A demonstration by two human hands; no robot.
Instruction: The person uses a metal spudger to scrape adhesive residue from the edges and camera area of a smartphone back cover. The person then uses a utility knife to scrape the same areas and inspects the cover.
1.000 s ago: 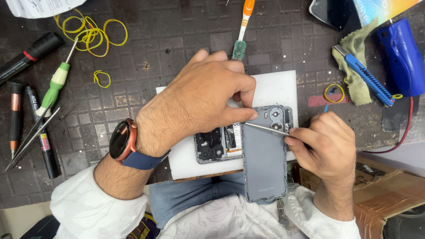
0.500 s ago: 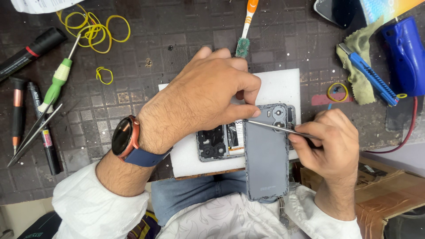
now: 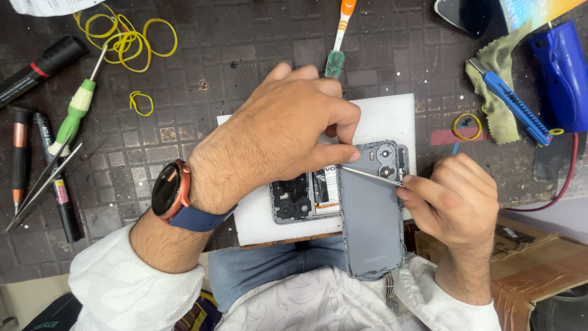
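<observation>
My left hand (image 3: 278,138) presses down on an opened phone body (image 3: 298,196) that lies on a white pad (image 3: 386,119); its fingertips pinch at the top edge of a grey back cover (image 3: 370,214). The cover stands upright across the phone and overhangs the bench edge toward my lap. My right hand (image 3: 456,202) grips thin metal tweezers (image 3: 367,175), whose tip reaches under my left fingertips near the cover's camera cut-out. A watch with a blue strap (image 3: 171,193) sits on my left wrist.
On the left lie a green-handled screwdriver (image 3: 73,116), loose tweezers (image 3: 40,184), pens and yellow rubber bands (image 3: 125,37). A toothbrush (image 3: 337,43) lies behind the pad. At the right are a blue utility knife (image 3: 508,110), a green cloth, a blue cylinder (image 3: 560,73) and a cardboard box (image 3: 539,257).
My right hand has shifted slightly and the tweezers' tip has slid further left under my left fingertips. The left hand and cover stay nearly in place.
</observation>
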